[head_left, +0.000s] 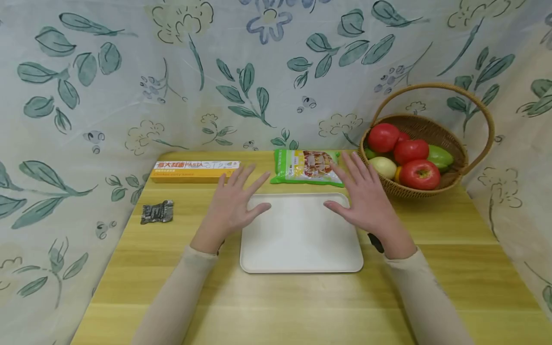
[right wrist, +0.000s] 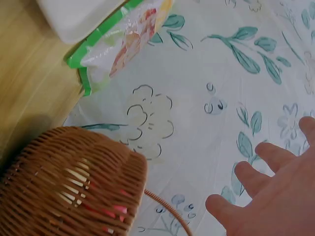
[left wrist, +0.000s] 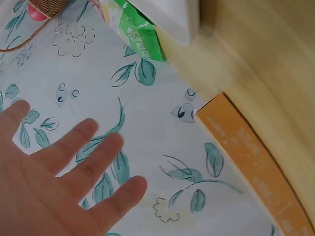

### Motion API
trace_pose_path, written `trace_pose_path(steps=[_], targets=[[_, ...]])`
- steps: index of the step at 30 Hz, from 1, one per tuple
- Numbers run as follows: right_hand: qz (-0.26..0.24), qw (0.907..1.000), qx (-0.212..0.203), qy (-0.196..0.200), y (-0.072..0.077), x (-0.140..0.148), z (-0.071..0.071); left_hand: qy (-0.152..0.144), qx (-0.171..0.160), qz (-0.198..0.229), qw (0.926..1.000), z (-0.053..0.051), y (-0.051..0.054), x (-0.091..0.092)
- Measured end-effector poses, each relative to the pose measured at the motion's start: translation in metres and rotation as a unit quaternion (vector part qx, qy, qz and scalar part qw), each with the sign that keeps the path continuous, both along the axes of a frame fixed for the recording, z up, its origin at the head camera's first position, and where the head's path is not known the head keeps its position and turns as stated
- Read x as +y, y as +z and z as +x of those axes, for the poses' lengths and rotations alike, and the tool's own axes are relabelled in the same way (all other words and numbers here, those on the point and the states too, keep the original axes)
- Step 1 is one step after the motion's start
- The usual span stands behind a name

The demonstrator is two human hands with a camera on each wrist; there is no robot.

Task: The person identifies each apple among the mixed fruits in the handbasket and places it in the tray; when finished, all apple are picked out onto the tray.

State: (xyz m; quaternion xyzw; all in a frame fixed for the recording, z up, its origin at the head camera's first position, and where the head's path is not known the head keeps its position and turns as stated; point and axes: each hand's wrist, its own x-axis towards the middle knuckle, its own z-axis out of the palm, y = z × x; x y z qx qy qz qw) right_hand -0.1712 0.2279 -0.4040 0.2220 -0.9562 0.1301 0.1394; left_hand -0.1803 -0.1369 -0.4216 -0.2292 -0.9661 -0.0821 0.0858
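Note:
Both hands hover with fingers spread, holding nothing. My left hand (head_left: 230, 206) is over the left edge of a white rectangular tray (head_left: 302, 235), near an orange-and-white pasta box (head_left: 196, 172). My right hand (head_left: 364, 199) is above the tray's right edge, its fingertips in front of a green food packet (head_left: 306, 166) and close to a wicker basket (head_left: 414, 191). In the left wrist view the spread fingers (left wrist: 103, 167) stand apart from the pasta box (left wrist: 256, 162). The right wrist view has the hand (right wrist: 280, 187) apart from the basket (right wrist: 74, 172).
The basket, with a tall arched handle, holds red apples (head_left: 419, 174), a green vegetable (head_left: 440, 157) and a pale round one (head_left: 384, 167). A small dark wrapped packet (head_left: 157, 212) lies at the left of the wooden table (head_left: 302, 306). Floral cloth (head_left: 258, 72) hangs behind.

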Motion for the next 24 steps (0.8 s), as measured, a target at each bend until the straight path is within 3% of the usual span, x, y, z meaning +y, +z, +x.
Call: trace_pose_path(steps=[8,13,18,24], targets=[[-0.100,0.9945,0.020,-0.024,0.018,0.028,-0.002,0.047,-0.061,0.053,0.9957,0.002,-0.013,-0.010],[-0.163,0.9850,0.027,-0.049,0.026,0.050,-0.003,0.072,-0.121,0.086,0.9863,0.004,-0.020,-0.016],[-0.237,0.9679,0.023,-0.080,0.030,0.072,-0.002,0.084,-0.205,0.122,0.9675,0.004,-0.027,-0.021],[-0.306,0.9432,0.005,-0.129,0.027,0.099,-0.002,0.071,-0.304,0.165,0.9356,0.000,-0.034,-0.028]])
